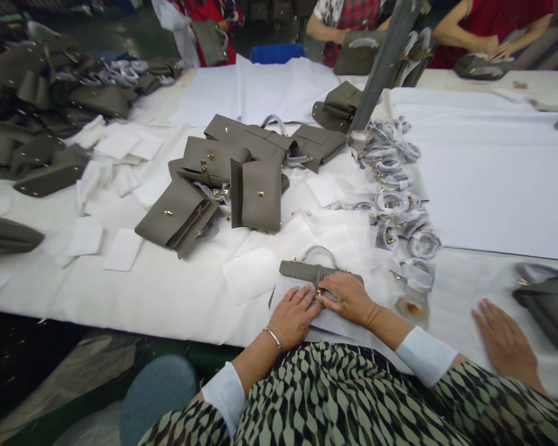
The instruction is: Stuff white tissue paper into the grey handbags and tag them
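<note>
A grey-green handbag [302, 270] lies flat before me at the table's near edge, its wrapped handle [320, 249] arching away from me. Thin white paper [286, 286] covers part of its front. My left hand [294, 314] rests on the paper with fingers stretched out, the tips beside the gold clasp [318, 292]. Closed at the fingertips, my right hand [348, 298] pinches the strap and clasp at the bag's middle. The underside of that grip is hidden.
Several handbags [260, 192] lie mid-table, with a bigger heap [51, 93] at far left. Plastic-wrapped straps [393, 201] form a row to the right. A co-worker's hand [509, 341] is at near right beside another bag [551, 306]. A post [384, 65] rises from the table.
</note>
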{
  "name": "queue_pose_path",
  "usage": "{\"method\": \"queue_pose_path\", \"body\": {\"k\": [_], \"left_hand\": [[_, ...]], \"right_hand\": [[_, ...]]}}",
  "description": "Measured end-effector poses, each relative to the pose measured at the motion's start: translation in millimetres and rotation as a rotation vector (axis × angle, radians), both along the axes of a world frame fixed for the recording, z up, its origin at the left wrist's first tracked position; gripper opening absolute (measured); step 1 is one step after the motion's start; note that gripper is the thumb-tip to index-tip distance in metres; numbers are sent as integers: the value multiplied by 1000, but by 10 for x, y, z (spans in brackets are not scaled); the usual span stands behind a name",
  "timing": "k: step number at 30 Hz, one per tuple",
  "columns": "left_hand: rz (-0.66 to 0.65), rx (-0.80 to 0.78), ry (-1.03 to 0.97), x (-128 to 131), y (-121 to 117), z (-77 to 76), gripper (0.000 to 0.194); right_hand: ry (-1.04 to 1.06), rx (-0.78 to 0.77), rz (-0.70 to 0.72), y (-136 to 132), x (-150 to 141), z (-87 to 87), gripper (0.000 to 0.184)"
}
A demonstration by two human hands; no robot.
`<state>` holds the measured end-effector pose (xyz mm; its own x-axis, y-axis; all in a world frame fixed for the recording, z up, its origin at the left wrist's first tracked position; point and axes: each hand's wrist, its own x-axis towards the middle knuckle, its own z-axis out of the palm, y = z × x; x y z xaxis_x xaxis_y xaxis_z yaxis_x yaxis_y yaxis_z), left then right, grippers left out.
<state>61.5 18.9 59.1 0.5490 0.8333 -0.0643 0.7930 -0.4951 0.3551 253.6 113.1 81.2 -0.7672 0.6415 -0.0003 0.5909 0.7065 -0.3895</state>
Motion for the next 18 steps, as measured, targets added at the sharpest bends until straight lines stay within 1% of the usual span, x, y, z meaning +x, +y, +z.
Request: {"method": "queue_pose_path", "body": {"k": [4, 9, 13, 16, 18], "left_hand": [[-14, 12, -3, -14, -11, -38, 49], [-46, -9, -14, -47, -10, -40, 52], [-43, -12, -13, -46, 11, -11, 55], [-49, -18, -19, -46, 20, 5, 59], [-55, -20, -25, -54, 13, -3, 57]], "right_hand": [[-17, -45, -86, -25, -35, 13, 25], [-68, -75, -18, 8, -6, 41, 38], [-85, -85, -15, 41, 15, 61, 36], [-75, -71, -15, 33, 36, 16, 37], [-84, -14, -17, -13, 59, -40, 40]]}}
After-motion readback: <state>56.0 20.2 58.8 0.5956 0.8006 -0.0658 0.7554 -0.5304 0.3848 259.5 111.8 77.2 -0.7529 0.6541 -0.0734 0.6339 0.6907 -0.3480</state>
